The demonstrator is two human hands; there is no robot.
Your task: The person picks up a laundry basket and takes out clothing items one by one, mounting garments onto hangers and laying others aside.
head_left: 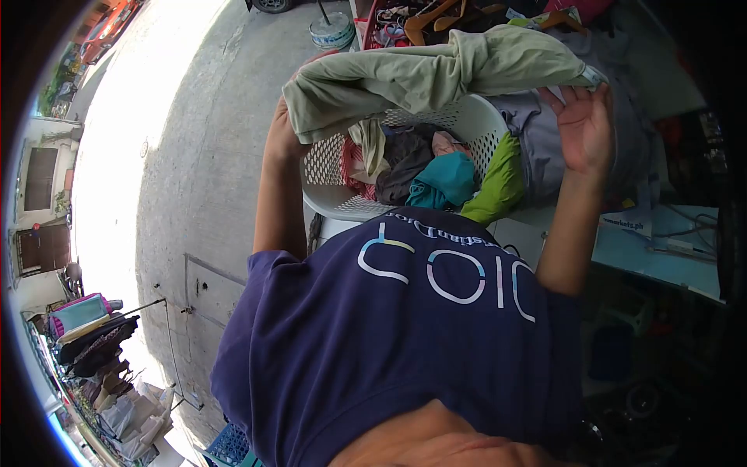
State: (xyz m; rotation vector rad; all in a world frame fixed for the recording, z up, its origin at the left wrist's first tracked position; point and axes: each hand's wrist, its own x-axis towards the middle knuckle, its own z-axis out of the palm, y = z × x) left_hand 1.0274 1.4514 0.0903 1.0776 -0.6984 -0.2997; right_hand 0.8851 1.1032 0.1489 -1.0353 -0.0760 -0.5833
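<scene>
A pale green garment [420, 74], bunched lengthwise, is stretched between my two hands above a white laundry basket [342, 204]. My left hand [285, 121] supports its left end; the cloth covers most of those fingers. At the other end, my right hand [583, 121] pinches the edge beside a small white label, palm towards me and the other fingers spread. The perforated basket below holds a teal cloth [445, 180], a dark grey cloth [403, 159] and other crumpled clothes. A lime green cloth [498, 183] hangs over its right rim.
Wooden hangers [436, 23] and a red crate [364, 27] are beyond the basket. Grey cloth [537, 140] lies at its right, near a light blue board [677, 249]. Concrete floor [194, 156] extends left, with piled fabrics [101, 342] farther off.
</scene>
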